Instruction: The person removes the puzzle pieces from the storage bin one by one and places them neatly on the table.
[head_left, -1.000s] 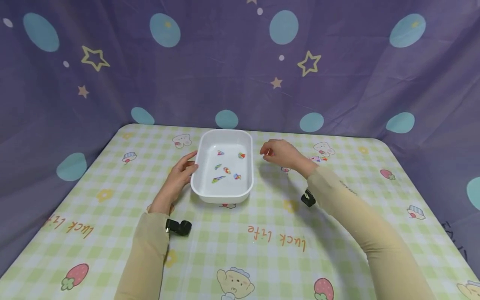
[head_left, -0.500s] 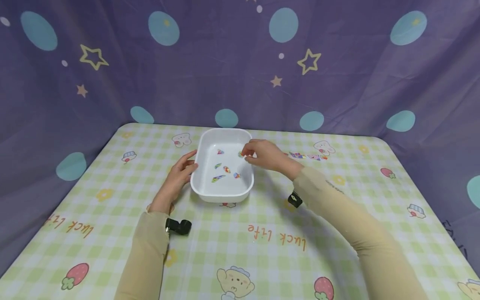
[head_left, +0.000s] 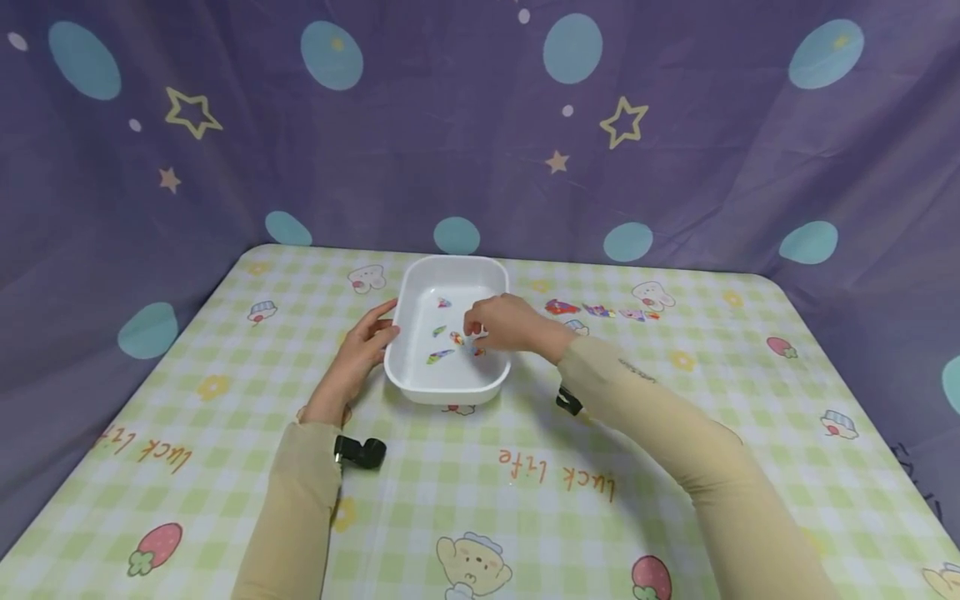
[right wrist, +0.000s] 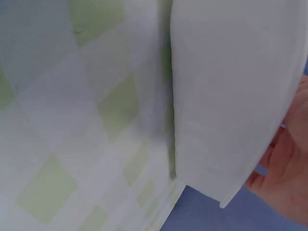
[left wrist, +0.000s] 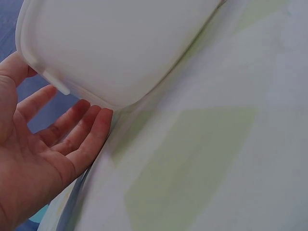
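A white plastic tub [head_left: 447, 392] stands on the checked tablecloth. Several small colourful flat pieces lie on its bottom, among them a long green-and-purple piece [head_left: 439, 357] and an orange piece [head_left: 457, 337]. My left hand [head_left: 356, 354] rests against the tub's left side; in the left wrist view its fingertips touch the outer wall near the rim. My right hand [head_left: 506, 323] reaches over the right rim, bent fingers pointing down close over a small piece [head_left: 478, 351]. I cannot tell whether they pinch anything. The right wrist view hides the fingertips behind the tub wall.
Right of the tub, a row of colourful flat pieces lies on the cloth: a red piece [head_left: 562, 307], a purple-and-yellow piece [head_left: 600, 311] and more farther right. A purple patterned curtain [head_left: 360, 158] hangs behind the table.
My right hand has moved left from above the table into the tub, then a little toward me, uncovering the red piece in the row. My left hand has stayed at the tub's side.
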### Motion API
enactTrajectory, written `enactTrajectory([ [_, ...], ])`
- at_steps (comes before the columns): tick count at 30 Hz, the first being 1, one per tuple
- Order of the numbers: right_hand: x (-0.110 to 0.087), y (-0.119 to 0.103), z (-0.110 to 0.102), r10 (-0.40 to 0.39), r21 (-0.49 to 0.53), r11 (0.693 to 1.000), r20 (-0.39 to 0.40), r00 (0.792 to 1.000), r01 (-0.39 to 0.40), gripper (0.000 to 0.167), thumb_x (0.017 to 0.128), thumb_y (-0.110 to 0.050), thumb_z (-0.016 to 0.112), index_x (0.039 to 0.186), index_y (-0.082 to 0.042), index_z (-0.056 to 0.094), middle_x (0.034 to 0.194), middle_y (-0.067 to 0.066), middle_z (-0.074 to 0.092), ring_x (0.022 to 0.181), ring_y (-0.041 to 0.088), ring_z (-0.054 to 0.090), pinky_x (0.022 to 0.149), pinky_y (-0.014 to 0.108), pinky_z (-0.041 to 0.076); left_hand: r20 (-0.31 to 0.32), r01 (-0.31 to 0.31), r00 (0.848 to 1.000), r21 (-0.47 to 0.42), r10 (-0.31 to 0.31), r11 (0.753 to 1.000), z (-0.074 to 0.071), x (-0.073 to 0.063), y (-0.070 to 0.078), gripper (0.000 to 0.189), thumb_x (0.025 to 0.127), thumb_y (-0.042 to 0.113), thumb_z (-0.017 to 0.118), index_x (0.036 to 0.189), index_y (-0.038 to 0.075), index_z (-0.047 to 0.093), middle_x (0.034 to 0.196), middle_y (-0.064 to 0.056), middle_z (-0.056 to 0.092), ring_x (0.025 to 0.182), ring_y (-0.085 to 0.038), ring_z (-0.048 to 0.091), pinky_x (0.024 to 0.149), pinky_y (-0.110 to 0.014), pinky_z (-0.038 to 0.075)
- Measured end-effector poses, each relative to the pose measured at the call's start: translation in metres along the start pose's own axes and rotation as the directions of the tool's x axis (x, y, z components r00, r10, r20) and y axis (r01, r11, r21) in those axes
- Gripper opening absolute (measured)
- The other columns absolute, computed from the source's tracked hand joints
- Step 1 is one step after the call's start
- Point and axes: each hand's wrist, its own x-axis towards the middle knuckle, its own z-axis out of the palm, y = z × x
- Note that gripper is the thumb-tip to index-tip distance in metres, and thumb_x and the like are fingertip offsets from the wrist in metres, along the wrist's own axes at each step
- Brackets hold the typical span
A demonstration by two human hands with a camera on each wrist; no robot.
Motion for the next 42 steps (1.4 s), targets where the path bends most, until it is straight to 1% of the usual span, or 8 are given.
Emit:
enactTrajectory([
  [6,0.009,-0.007,0.004,0.064,-0.039,0.997,0.097,0.993,-0.061,0.018,0.077,-0.022,0.068,0.095,-0.019,0.067,0.088,-0.007,0.062,0.081,0.011,0.054,0.075,0.031,0.042,-0.001,-0.004,1.0,-0.001,0.004,1.0,0.0,0.0,0.001,0.053,0.092,0.034,0.05,0.141,0.033,0.03,0.133,-0.01,0.041,0.112,-0.024,0.047,0.083,-0.027,0.051],
  [9,0.012,-0.01,0.006,0.081,-0.078,0.994,0.136,0.987,-0.071,0.017,0.077,-0.024,0.067,0.094,-0.019,0.067,0.086,-0.008,0.062,0.08,0.012,0.053,0.074,0.031,0.041,-0.004,-0.004,1.0,-0.008,0.004,1.0,0.0,0.0,0.001,0.053,0.092,0.033,0.051,0.141,0.033,0.031,0.133,-0.01,0.042,0.112,-0.024,0.047,0.082,-0.026,0.051],
  [13,0.015,-0.012,0.009,0.09,-0.13,0.989,0.162,0.983,-0.069,0.015,0.077,-0.023,0.066,0.091,-0.02,0.066,0.085,-0.01,0.062,0.08,0.012,0.054,0.073,0.031,0.041,-0.002,-0.005,1.0,-0.01,0.005,1.0,0.0,0.0,0.001,0.052,0.092,0.032,0.05,0.141,0.033,0.031,0.133,-0.011,0.041,0.112,-0.024,0.047,0.083,-0.027,0.051],
  [20,0.018,-0.014,0.011,0.11,-0.149,0.985,0.171,0.979,-0.085,0.013,0.076,-0.023,0.069,0.088,-0.021,0.064,0.084,-0.011,0.061,0.08,0.01,0.054,0.075,0.03,0.043,0.001,0.003,1.0,-0.006,-0.003,1.0,0.0,0.001,0.001,0.053,0.092,0.032,0.05,0.141,0.033,0.03,0.133,-0.01,0.041,0.113,-0.024,0.046,0.085,-0.029,0.05],
  [26,0.017,-0.014,0.013,0.135,-0.151,0.983,0.175,0.975,-0.109,0.015,0.076,-0.023,0.069,0.089,-0.022,0.063,0.082,-0.011,0.06,0.08,0.01,0.054,0.075,0.03,0.043,-0.001,0.007,1.0,0.001,-0.007,1.0,0.001,0.0,0.001,0.053,0.092,0.034,0.051,0.141,0.034,0.03,0.132,-0.01,0.041,0.112,-0.022,0.045,0.083,-0.026,0.051],
  [32,0.018,-0.014,0.013,0.129,-0.144,0.984,0.175,0.976,-0.105,0.017,0.076,-0.02,0.066,0.093,-0.024,0.062,0.082,-0.012,0.06,0.079,0.007,0.053,0.076,0.028,0.042,-0.003,0.008,1.0,-0.005,-0.008,1.0,0.001,0.0,0.0,0.052,0.092,0.034,0.05,0.141,0.034,0.031,0.131,-0.01,0.041,0.11,-0.022,0.046,0.08,-0.024,0.051],
  [38,0.017,-0.014,0.013,0.111,-0.132,0.987,0.142,0.984,-0.093,0.014,0.074,-0.018,0.066,0.087,-0.024,0.064,0.078,-0.013,0.058,0.076,0.007,0.053,0.074,0.029,0.042,0.002,0.001,1.0,-0.005,-0.001,1.0,0.0,0.001,0.0,0.053,0.092,0.034,0.05,0.141,0.033,0.031,0.131,-0.01,0.041,0.11,-0.023,0.047,0.079,-0.023,0.051],
  [42,0.016,-0.014,0.014,0.108,-0.137,0.987,0.134,0.985,-0.09,0.013,0.075,-0.018,0.065,0.087,-0.023,0.064,0.079,-0.011,0.057,0.076,0.008,0.053,0.072,0.029,0.043,0.0,-0.002,1.0,0.0,0.002,1.0,0.001,0.0,0.0,0.053,0.092,0.034,0.05,0.141,0.033,0.031,0.131,-0.01,0.041,0.109,-0.022,0.047,0.079,-0.023,0.051],
])
